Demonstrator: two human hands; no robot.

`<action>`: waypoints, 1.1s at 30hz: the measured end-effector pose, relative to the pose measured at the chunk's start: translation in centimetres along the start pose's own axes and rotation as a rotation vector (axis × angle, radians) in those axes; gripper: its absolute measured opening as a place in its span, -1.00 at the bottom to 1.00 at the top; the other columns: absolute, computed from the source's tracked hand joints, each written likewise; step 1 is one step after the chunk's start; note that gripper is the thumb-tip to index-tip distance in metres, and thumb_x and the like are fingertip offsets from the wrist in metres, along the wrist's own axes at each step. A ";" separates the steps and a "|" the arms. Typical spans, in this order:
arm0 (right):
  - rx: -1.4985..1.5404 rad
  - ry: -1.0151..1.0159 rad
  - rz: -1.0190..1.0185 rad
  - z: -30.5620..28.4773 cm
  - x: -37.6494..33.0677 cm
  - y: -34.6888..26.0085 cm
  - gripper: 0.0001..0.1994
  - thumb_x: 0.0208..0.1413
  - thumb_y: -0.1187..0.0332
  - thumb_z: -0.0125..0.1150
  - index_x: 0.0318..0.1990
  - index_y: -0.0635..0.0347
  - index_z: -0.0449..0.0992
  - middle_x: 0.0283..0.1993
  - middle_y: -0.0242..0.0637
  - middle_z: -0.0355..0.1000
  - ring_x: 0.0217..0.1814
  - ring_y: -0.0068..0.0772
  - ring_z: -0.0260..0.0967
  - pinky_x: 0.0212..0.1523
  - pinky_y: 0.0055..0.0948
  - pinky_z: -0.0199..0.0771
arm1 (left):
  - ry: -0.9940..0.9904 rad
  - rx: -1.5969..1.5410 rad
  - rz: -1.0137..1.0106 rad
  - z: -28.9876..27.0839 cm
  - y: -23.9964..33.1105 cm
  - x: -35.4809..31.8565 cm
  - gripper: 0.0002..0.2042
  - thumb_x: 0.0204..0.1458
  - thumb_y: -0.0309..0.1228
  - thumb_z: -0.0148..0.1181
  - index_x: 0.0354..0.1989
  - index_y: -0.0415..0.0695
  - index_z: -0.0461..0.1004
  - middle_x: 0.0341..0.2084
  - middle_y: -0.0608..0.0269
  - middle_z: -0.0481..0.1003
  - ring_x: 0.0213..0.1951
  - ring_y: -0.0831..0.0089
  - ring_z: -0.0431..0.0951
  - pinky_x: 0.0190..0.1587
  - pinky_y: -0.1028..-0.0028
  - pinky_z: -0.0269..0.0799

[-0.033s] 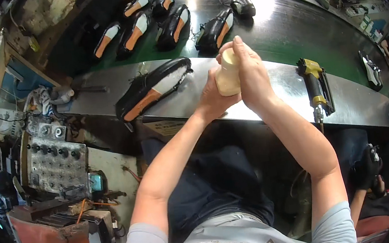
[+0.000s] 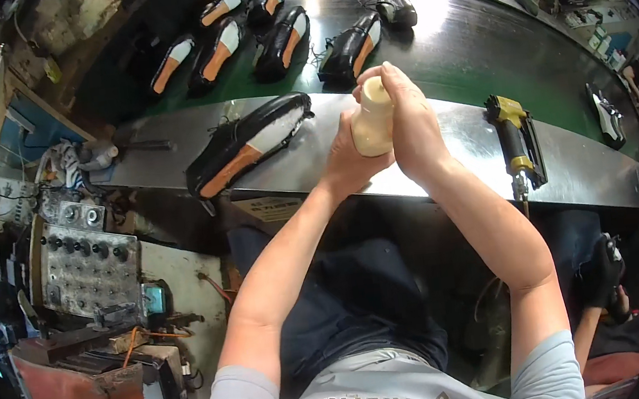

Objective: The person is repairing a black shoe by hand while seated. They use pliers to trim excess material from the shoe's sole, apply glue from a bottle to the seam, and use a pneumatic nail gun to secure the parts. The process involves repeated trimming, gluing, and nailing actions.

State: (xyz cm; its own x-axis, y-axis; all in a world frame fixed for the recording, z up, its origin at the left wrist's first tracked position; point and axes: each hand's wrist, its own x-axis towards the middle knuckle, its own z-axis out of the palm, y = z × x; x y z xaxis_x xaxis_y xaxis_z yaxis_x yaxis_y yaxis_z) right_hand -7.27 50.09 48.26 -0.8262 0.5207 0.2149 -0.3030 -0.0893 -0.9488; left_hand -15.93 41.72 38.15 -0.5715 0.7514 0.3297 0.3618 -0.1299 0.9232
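Evidently I'm at a holding step: the cream piece (image 2: pixel 373 126) is clasped above the bench (image 2: pixel 465 129), left hand (image 2: pixel 348 158) curled round its lower side, right hand (image 2: pixel 416 132) half-open along its flank. Its long axis runs roughly forward, narrow round end farthest (exact tilt unclear). Any move seems to need a steady two-handed grip.

Long green-topped bench (image 2: pixel 479 79) — steel front ledge (image 2: pixel 591 161) — bright glare (image 2: pixel 449 123).

Metal ledge (image 2: pixel 584 165) w/ blk shoe (image 2: pixel 246 146), yel/blk air tool (image 2: pixel 516 141)
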 end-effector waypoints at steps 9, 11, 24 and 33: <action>0.142 -0.160 0.002 -1.7 -0.5 -0.1 -0.76 0.29 0.26 0.11 -0.07 0.23 0.50 -0.17 -0.32 0.46 -0.12 -0.58 0.39 -0.03 -0.50 0.45 | -0.091 0.030 0.097 0.4 -2.2 -0.2 -0.26 -0.21 -0.33 0.54 0.05 -0.19 0.10 -0.08 0.07 0.36 -0.04 0.26 0.47 0.04 0.23 0.45; 0.084 -0.155 0.015 -1.8 0.0 -0.3 -0.76 0.32 0.24 0.09 -0.09 0.25 0.50 -0.19 -0.32 0.46 -0.13 -0.58 0.39 -0.04 -0.50 0.46 | -0.053 0.085 0.096 0.8 -1.9 -0.4 -0.26 -0.20 -0.34 0.53 0.05 -0.20 0.08 -0.07 0.05 0.34 -0.04 0.24 0.46 0.05 0.23 0.45; 0.247 -0.285 0.069 -2.5 -6.6 -1.8 -0.64 0.39 0.29 0.05 0.23 0.27 0.39 0.12 -0.17 0.48 0.23 -0.37 0.38 0.29 -0.31 0.31 | -0.004 0.117 -0.032 -1.7 4.6 -8.5 -0.29 -0.22 -0.35 0.61 0.08 -0.18 0.26 -0.08 0.16 0.45 -0.02 0.34 0.49 0.08 0.31 0.43; -0.771 -0.483 -0.219 -4.2 -14.5 -0.4 -0.82 0.09 0.54 0.36 -0.12 0.24 0.66 -0.21 -0.26 0.59 -0.24 -0.38 0.61 -0.26 -0.46 0.61 | 0.016 0.217 -0.426 -0.7 4.6 -22.8 -0.32 -0.21 -0.42 0.58 0.07 -0.19 0.27 -0.10 0.08 0.51 -0.02 0.29 0.57 0.04 0.30 0.48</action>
State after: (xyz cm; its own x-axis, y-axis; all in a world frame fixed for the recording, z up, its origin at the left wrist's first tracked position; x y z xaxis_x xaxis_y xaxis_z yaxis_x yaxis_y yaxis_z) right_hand 6.82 46.09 44.53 -0.9481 0.0346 0.3161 -0.2198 0.6470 -0.7301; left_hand -1.72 23.56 35.01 -0.7129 0.6983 -0.0646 0.2375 0.3271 0.9147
